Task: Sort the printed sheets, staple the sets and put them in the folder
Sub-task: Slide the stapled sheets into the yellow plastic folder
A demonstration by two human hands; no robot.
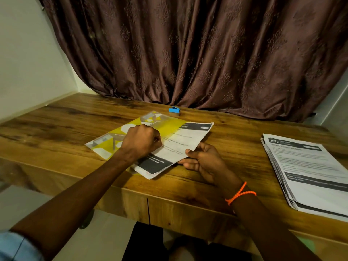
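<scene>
The right hand [202, 162] pinches the near right edge of a set of printed sheets [175, 147], while the left hand [141, 142], fingers curled, seems to hold open the yellow folder [131, 132] on which the set lies (its grip is hidden). This looks like the filing step; next, slide the set left, inside. The blue stapler [174, 110] sits far, the unsorted stack [308, 170] at right.
</scene>
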